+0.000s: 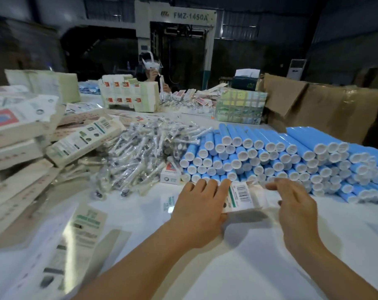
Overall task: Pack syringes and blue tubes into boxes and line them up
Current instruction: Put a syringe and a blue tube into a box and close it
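While flat cartons (17, 135) pile at far left and bagged syringes (140, 156) heap beside them, left hand (200, 210) gripping a small box (246, 197) (barcode up), thumb beneath, fingers laid over; right hand (296, 210) spread loose beside it, holding nothing; blue tubes (281, 161) stacked just behind.

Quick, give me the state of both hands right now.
Left hand: holding the white barcoded box, thumb under it and fingers over its top.
Right hand: open, fingers relaxed at the box's right end, gripping nothing.
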The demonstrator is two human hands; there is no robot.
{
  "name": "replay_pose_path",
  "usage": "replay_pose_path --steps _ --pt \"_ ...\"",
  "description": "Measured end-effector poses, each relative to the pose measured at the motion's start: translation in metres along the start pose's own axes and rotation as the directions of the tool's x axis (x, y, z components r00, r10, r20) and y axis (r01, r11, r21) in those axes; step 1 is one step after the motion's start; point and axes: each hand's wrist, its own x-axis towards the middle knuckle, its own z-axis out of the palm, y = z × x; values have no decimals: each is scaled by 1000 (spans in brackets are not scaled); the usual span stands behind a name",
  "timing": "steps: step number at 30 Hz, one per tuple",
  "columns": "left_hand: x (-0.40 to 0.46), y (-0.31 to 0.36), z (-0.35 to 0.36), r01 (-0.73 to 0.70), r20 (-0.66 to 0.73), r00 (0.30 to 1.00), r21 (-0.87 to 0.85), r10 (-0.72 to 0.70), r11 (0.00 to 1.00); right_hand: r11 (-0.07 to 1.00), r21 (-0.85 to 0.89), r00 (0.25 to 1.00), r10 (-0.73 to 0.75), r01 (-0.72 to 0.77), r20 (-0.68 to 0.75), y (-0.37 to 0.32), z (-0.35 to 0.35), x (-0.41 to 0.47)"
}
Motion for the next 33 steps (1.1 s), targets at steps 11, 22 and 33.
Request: replay_pose_path --steps 11,22,33 --pt "-4 -13 -6 37 2 999 -24 -37 999 991 -133 996 2 10 84 -8 14 16" --pt "-1 -10 -1 105 -59 992 -45 -107 993 905 -305 950 -246 296 193 -3 22 -30" --pt "-3 0 2 7 -48 999 7 -7 1000 987 -157 967 19 21 252 -8 24 -23"
